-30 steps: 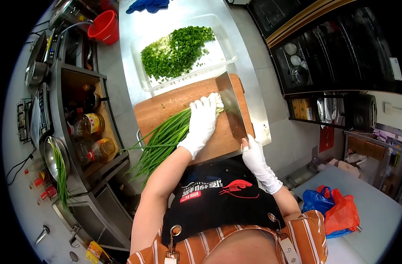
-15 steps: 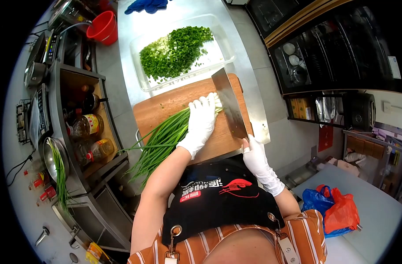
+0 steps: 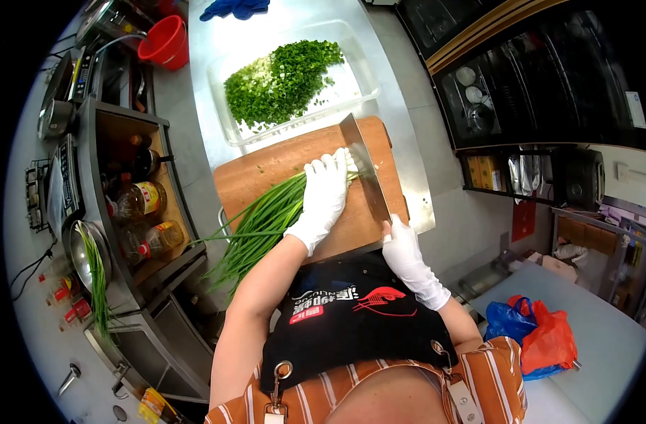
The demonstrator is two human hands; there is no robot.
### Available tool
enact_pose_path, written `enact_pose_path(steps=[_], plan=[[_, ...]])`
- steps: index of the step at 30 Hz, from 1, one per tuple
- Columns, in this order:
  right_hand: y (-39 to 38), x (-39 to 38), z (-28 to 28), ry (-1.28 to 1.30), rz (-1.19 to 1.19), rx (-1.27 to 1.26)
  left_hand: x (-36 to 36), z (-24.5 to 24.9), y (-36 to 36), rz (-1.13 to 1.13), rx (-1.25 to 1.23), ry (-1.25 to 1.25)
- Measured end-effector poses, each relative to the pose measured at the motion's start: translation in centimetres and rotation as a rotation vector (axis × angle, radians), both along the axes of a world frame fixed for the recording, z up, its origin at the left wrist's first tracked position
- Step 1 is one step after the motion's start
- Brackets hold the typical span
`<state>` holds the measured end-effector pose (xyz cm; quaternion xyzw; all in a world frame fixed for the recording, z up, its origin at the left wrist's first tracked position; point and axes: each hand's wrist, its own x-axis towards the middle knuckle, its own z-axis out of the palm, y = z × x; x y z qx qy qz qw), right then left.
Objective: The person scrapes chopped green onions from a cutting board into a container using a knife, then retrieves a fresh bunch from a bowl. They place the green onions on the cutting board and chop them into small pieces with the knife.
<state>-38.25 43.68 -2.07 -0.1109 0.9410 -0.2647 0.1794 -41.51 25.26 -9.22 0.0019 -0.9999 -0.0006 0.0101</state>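
Observation:
A wooden cutting board (image 3: 266, 169) lies on the metal table in the head view. My left hand (image 3: 324, 194), in a white glove, presses a bunch of green onions (image 3: 266, 219) onto the board, fingers closed over the white ends. The long green leaves hang off the board's near left side. In my right hand (image 3: 405, 253), also gloved, is the handle of a cleaver (image 3: 367, 166). Its broad blade stands on edge at the cut white ends, right beside my left fingertips. Small white cut pieces lie by the blade.
Beyond the board stands a clear plastic tub (image 3: 369, 92) holding chopped green onions (image 3: 280, 81). A blue cloth (image 3: 234, 8) lies at the table's far end. A red bucket (image 3: 164, 44) is at far left; a metal bowl (image 3: 82, 258) with more green onions sits left. Plastic bags (image 3: 548, 339) lie right.
My right hand and the cleaver have shifted slightly, the handle end moving left and the blade turning more upright. Small white pieces now show right of the blade. My left hand stays put.

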Motion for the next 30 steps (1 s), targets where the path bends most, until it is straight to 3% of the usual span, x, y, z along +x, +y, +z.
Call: enact_pose_path(steps=[12, 19, 21, 25, 30], plan=[[-1.5, -1.5, -2.0, -0.073, 0.002, 0.067, 0.0, 0.0, 0.1, -0.009, 0.035, -0.004], [1.9, 1.1, -2.4, -0.076, -0.016, 0.070, 0.1, -0.3, 0.1, 0.027, 0.054, 0.016], [2.3, 1.3, -2.5, 0.028, -0.069, -0.072, 0.0, -0.5, 0.1, 0.033, 0.050, 0.015], [2.6, 1.0, -0.4, -0.084, -0.091, -0.075, 0.1, 0.1, 0.1, 0.025, 0.111, 0.022], [2.3, 1.1, 0.8, 0.021, -0.035, -0.122, 0.0, 0.0, 0.1, 0.018, 0.097, 0.017]])
